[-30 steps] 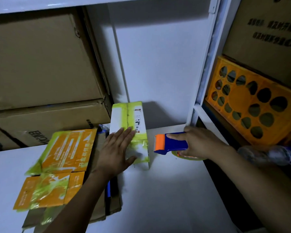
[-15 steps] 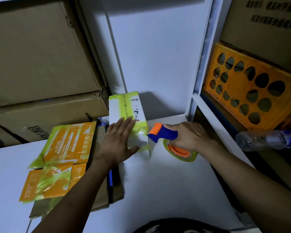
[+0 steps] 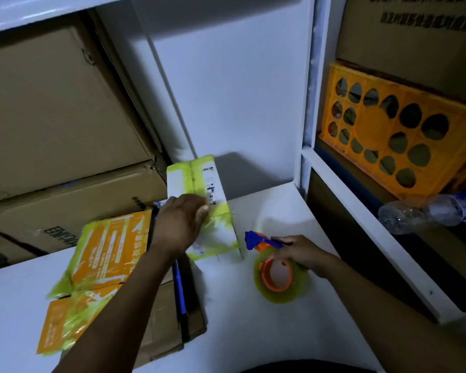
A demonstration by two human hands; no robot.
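Yellow-taped box (image 3: 197, 179) pinned under left hand (image 3: 179, 227), finger curl blurred. Tape dispenser (image 3: 265, 275) gripped by right hand (image 3: 299, 253). Could wrinkle loose tape if dragged askew.

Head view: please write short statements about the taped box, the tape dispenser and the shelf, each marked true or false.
1. The left hand rests on the white cardboard box wrapped in yellow-green tape. True.
2. The right hand holds the blue and orange tape dispenser. True.
3. The dispenser's yellowish tape roll lies on top of the box. False: it is beside the box, at its right.
4. The clear plastic bottle stands upright. False: it lies on its side.
5. The orange plastic crate with round holes is in the right shelf. True.
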